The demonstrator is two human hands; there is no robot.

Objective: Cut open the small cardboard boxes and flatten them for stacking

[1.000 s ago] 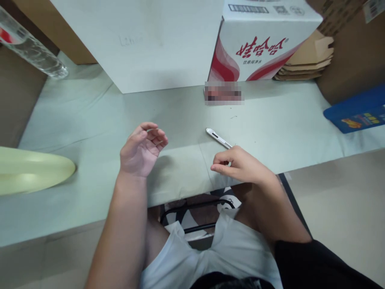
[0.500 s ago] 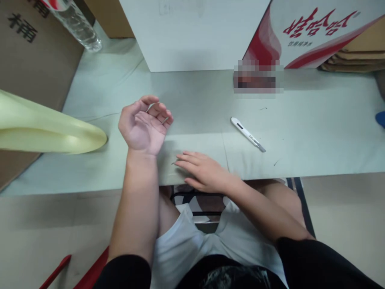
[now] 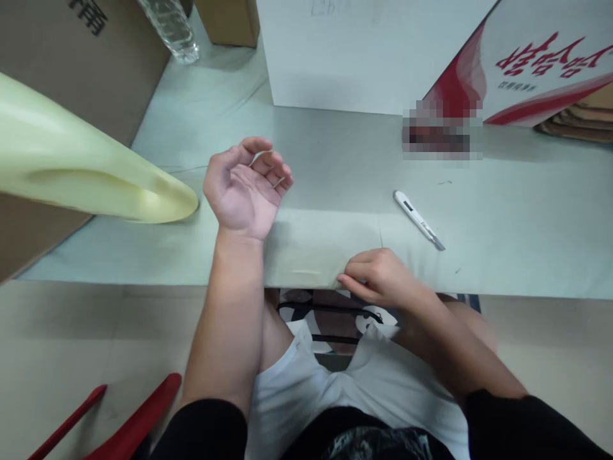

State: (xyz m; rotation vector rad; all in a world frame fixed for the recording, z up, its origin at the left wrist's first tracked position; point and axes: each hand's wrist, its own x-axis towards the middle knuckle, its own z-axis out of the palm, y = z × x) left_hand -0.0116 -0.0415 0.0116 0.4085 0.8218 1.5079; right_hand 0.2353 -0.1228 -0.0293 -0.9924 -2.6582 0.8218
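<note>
My left hand [image 3: 249, 191] rests palm up on the cloth-covered table [image 3: 320, 255]. Its fingers are loosely curled and apart, with nothing in the palm. Close to the table's front edge, my right hand [image 3: 380, 275] is closed, fingers bent together and thumb pressed near them. Whatever it may hold is hidden. Beyond my right hand lies a white utility knife [image 3: 418, 220], its blade end pointing toward me and to the right; neither hand touches it.
A pale yellow-green, smooth, tapered object [image 3: 119, 185] juts in from the left, ahead of a large cardboard box [image 3: 110, 70]. A clear bottle [image 3: 172, 32], a white box [image 3: 354, 64] and a red-and-white carton [image 3: 531, 76] stand at the back. Small dark threads dot the cloth.
My right hand has moved right along the table edge and its spread fingers have closed. A small dark thread by its fingertips no longer shows. The view has shifted; my left hand keeps its pose.
</note>
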